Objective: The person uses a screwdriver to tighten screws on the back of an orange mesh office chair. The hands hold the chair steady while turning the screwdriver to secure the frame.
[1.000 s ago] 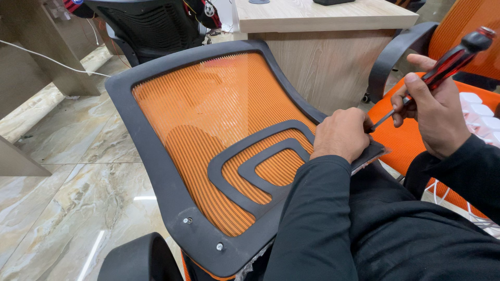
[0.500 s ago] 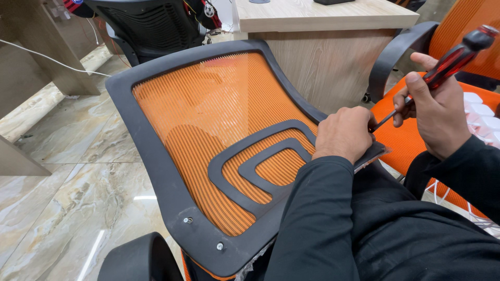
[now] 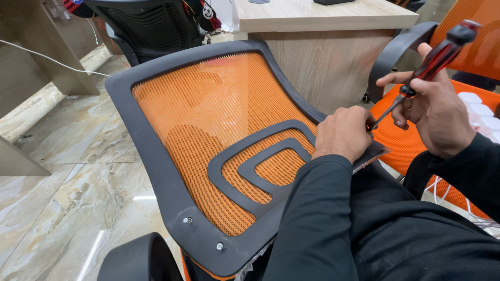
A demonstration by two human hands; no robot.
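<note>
Head view: only one cam, looks down over the person's lap.
Chair backrest (image 3: 208,140): orange mesh in black plastic frame, lying tilted across the lap, centre of pic; top edge far, lower edge near.
Lumbar piece (image 3: 260,161): black curved double band over the mesh, right-centre of the backrest.
Screws (image 3: 187,220): two small ones in the frame's near edge, a second just right of the first.
Left hand (image 3: 344,132): curled into a loose fist, fingers pressed together, resting on the backrest's right edge where frame meets a flat bracket (image 3: 372,156). Can't tell what the fingertips pinch, if anything; they're hidden underneath.
Right hand (image 3: 440,112): wrapped round the screwdriver, thumb and fingers closed on the lower handle.
Screwdriver (image 3: 435,57): red and black handle, angled up to far right; metal shaft runs down-left, tip right beside the left hand's knuckles. Tip's contact point hidden.
Sleeves (image 3: 323,218): black, both arms, near right of pic.
Second chair (image 3: 411,140): orange seat w/ black armrest, right side, behind the hands.
White blocks (image 3: 482,112): pale rounded pieces on that seat, far right, partly behind the right hand.
Desk (image 3: 317,31): light wood, far centre, behind the backrest.
Black mesh chair (image 3: 151,23): far left-centre.
Floor (image 3: 67,177): glossy marble tile, left side.
Black armrest (image 3: 138,260): rounded, near bottom edge, left of the lap.
</note>
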